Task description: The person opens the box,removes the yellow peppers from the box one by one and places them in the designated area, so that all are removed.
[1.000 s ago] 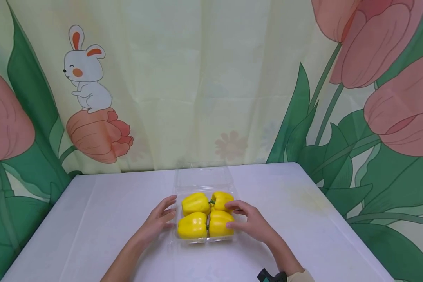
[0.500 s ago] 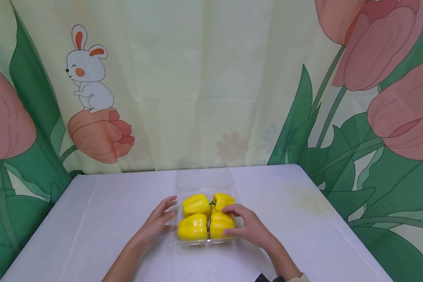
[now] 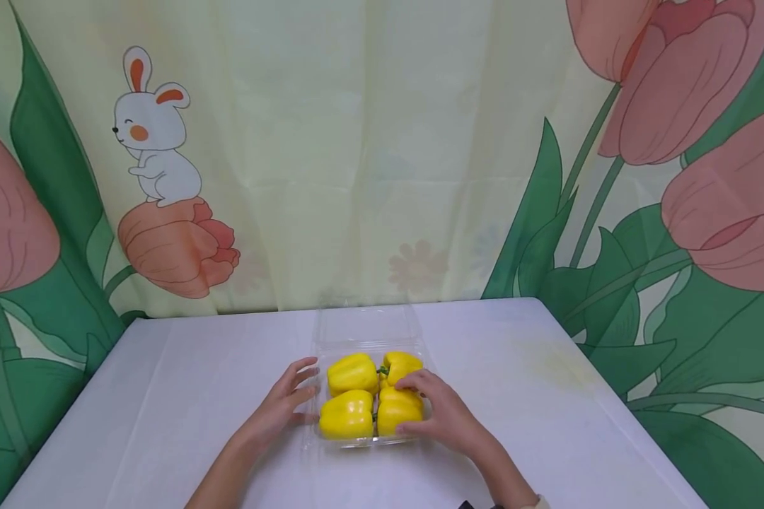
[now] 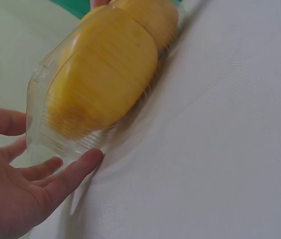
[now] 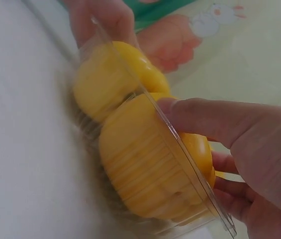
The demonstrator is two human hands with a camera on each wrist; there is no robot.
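A clear plastic clamshell container (image 3: 350, 445) holds several yellow bell peppers in two rows, with green stems toward the middle. My right hand (image 3: 446, 417) grips the front right yellow bell pepper (image 3: 398, 413), thumb on its near side and fingers over its far side. In the right wrist view, the thumb (image 5: 205, 117) reaches over the container's rim onto the pepper. My left hand (image 3: 280, 406) stands at the container's left side, fingers spread and loosely bent. The left wrist view shows its fingertips (image 4: 91, 157) at the clear wall, beside the front left pepper (image 4: 105, 69).
The container's clear lid (image 3: 368, 325) lies folded back toward the table's far edge. A white cloth covers the table (image 3: 204, 382). Behind it hangs a curtain (image 3: 305, 177) printed with tulips and a rabbit.
My right hand has moved left and slightly nearer, from the container's right side onto the front right pepper, its fingers closing round it. The left hand has stayed at the left wall.
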